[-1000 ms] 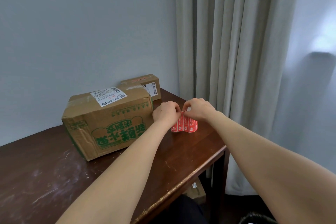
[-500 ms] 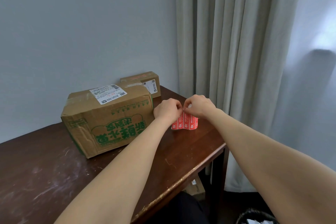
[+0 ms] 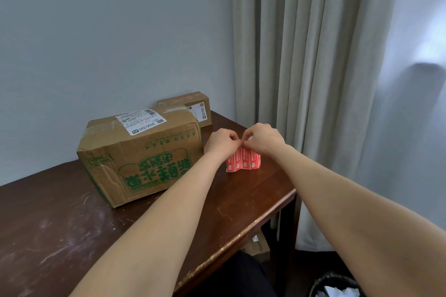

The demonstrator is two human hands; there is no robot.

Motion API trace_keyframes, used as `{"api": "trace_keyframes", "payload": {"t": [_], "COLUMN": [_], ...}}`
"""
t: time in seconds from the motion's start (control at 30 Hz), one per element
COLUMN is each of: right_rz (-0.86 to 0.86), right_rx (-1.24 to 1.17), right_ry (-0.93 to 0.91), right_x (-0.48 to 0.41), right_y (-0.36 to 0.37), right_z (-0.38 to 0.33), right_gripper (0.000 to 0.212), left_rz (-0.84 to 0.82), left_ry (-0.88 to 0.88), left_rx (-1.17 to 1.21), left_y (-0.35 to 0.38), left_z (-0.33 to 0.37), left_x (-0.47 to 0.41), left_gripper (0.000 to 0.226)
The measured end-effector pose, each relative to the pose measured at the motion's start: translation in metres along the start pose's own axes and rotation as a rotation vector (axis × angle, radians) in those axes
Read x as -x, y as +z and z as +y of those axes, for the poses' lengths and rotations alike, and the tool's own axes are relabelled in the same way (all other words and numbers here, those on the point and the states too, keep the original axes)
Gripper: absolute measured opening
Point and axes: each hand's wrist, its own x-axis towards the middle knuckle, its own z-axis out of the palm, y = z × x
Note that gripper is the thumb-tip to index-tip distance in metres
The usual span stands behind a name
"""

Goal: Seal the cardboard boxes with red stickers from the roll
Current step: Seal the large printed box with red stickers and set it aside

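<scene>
Box [image 3: 142,154] of stiff cardboard at the left of the table [image 3: 60,236], probably steady under a pressing thumb, with a smaller box [image 3: 193,106] behind it by the wall. Just right of it, left hand [image 3: 220,143] and right hand [image 3: 263,138] meet fingertip to fingertip, both pinching the top edge of the red stickers [image 3: 243,163], which hang down to about the tabletop. Looks thin, light and floppy, apt to curl and cling to itself: best taken by one corner and peeled slowly.
</scene>
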Motion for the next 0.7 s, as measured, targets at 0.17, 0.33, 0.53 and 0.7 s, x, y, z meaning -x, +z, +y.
{"api": "trace_keyframes", "payload": {"t": [0.17,0.33,0.53,0.7], "right_rz": [-0.001,0.012,-0.008,-0.032], "right_rx": [0.017,0.019,0.003,0.019], "right_ry": [-0.007,-0.008,-0.002,-0.001], "right_x": [0.003,0.002,-0.001,-0.003], "right_y": [-0.001,0.003,0.002,-0.002], "right_z": [-0.001,-0.001,0.000,0.003], "right_gripper": [0.025,0.025,0.021,0.019], "left_rz": [-0.013,-0.006,-0.031,-0.037], "left_ry": [-0.037,-0.113,-0.175,-0.207], "left_rx": [0.103,0.239,0.286,0.335], "left_y": [0.003,0.006,0.010,0.011], "left_z": [0.001,0.001,-0.003,-0.008], "left_x": [-0.002,-0.002,-0.003,-0.001], "left_gripper": [0.018,0.018,0.030,0.039]}}
